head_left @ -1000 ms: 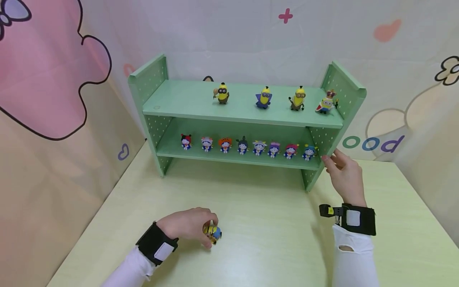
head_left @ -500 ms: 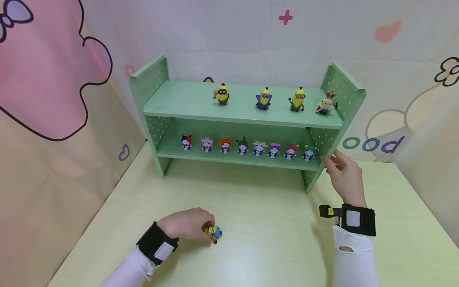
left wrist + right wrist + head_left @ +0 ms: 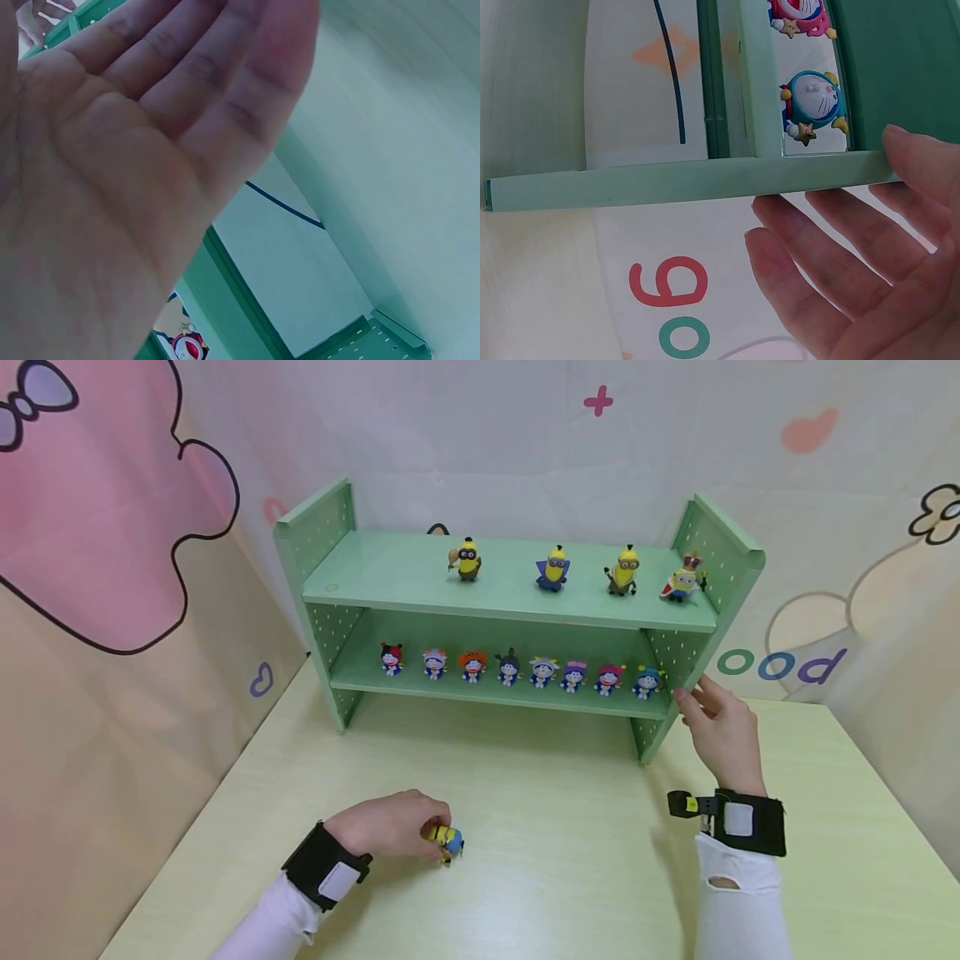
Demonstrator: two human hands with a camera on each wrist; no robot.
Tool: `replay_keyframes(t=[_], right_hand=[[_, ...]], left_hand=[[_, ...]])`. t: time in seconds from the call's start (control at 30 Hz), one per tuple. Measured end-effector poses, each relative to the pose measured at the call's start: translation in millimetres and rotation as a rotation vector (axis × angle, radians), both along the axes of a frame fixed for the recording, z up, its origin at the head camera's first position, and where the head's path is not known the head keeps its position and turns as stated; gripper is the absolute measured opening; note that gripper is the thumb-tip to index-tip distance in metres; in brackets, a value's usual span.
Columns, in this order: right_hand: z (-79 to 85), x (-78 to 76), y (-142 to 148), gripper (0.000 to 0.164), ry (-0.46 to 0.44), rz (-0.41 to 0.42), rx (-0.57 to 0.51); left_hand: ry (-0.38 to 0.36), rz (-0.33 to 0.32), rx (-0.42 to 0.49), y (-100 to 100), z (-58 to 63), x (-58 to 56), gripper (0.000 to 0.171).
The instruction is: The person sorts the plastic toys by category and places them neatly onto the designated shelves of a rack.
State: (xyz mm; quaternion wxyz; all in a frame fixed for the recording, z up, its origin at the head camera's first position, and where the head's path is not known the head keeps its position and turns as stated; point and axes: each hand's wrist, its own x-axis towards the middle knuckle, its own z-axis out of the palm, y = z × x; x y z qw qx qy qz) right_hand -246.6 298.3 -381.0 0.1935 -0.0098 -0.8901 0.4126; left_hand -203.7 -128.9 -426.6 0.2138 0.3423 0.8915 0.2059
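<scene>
In the head view, my left hand (image 3: pixel 393 825) is low over the table and pinches a yellow and blue minion figurine (image 3: pixel 449 839) lying on its side between thumb and fingers. The left wrist view shows my left palm (image 3: pixel 112 180) and fingers, but the figurine is hidden there. My right hand (image 3: pixel 723 731) holds the right side panel of a green two-tier shelf (image 3: pixel 510 596). The right wrist view has the thumb on the panel's inner side and the other fingers (image 3: pixel 821 247) along its outer side.
On the upper tier stand several minion figurines (image 3: pixel 553 568), one with a crown (image 3: pixel 682 578) at the right end. A row of small blue-and-white figurines (image 3: pixel 508 668) fills the lower tier. The shelf stands on a pale wooden table (image 3: pixel 555 860) before a printed cloth backdrop (image 3: pixel 487 443).
My left thumb and fingers have drawn closer together around the minion figurine, which has turned slightly. The right hand stays at the shelf's side panel.
</scene>
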Motion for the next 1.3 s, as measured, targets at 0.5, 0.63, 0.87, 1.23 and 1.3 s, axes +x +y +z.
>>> replay_keyframes(t=[0.5,0.63,0.87,1.23,1.3], right_hand=[[-0.8,-1.0,0,0.050,-0.004,0.008,-0.010],[-0.8,-0.7,1,0.050,-0.002,0.005,-0.009],[-0.2,-1.6,1,0.049,0.006,0.008,-0.014],[0.3,-0.7,0,0.050,-0.011,-0.004,-0.034],[0.0,-0.5,0,0.051,-0.015,-0.001,-0.038]], left_hand=[[0.113,-0.045,0.057,-2,4.6,-3.2,0.015],[0.151,-0.054,0.073,-4,5.1,-5.1,0.013],[0.159,-0.014,0.103,-8,9.2,-6.6,0.010],[0.162,0.033,0.086,-11,12.7,-9.0,0.017],[0.162,0.044,0.090,-14,13.8,-8.2,0.022]])
